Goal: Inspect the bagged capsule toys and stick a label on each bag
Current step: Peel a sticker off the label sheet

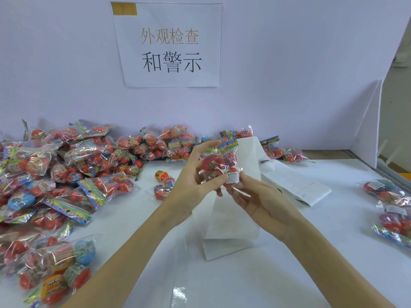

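Note:
My left hand (195,174) holds a clear bag of red capsule toys (219,162) upright above the table, thumb and fingers curled round its sides. A small white warning label (232,177) sits on the bag's lower front. My right hand (251,194) is just below it, with thumb and fingertip at the label's edge and the other fingers loosely spread. A long strip of white label backing paper (231,218) lies on the table under both hands.
A large heap of bagged capsule toys (55,178) fills the left side and runs along the back wall. Several labelled bags (391,205) lie at the right edge. A folded sheet of labels (298,185) lies right of centre. A paper sign (170,45) hangs on the wall.

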The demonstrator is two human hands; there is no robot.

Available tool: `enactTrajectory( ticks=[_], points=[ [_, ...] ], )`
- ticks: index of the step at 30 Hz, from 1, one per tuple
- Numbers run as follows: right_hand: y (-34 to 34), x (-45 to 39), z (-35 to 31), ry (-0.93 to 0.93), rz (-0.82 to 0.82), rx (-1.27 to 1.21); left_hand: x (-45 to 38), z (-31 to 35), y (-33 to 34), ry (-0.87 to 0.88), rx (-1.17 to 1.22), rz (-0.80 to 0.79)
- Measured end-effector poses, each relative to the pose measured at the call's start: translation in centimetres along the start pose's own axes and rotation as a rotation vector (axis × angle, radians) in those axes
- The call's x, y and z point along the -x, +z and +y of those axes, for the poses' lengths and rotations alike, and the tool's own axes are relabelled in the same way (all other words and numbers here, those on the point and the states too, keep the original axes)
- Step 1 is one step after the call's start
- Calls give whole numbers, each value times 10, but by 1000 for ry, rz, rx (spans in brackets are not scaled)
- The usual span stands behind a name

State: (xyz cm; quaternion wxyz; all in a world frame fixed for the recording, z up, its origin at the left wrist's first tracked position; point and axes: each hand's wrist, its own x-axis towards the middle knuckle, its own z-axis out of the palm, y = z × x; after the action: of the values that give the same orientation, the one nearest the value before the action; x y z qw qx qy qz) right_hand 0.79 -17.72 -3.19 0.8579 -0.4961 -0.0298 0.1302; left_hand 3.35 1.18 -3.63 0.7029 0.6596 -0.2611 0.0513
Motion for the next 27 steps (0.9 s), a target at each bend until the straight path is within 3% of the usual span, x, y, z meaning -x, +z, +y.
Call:
enactTrajectory(
  ticks=[8, 13, 16, 18, 20, 23, 27],
  points=[
    [0, 0, 5, -89, 53, 268, 2, 3, 1, -75, -72, 54],
    [-9, -3, -3, 13, 139, 183, -4, 0, -13, -119, -311, 396],
    [-12, 2, -21, 23, 3, -209, -4, -8, -35, -169, -551, 510],
    [-18, 9, -32, -42, -312, -620, -5, -15, -45, -254, -804, 461],
    [-22, 16, -40, -33, -547, -766, -3, -22, -46, -364, -1028, 405],
    [-21, 14, -33, 19, -474, -566, 2, -29, -46, -430, -1176, 271],
    [-19, 5, -21, 61, -306, -441, 4, -37, -48, -350, -1368, 123]
  ],
)
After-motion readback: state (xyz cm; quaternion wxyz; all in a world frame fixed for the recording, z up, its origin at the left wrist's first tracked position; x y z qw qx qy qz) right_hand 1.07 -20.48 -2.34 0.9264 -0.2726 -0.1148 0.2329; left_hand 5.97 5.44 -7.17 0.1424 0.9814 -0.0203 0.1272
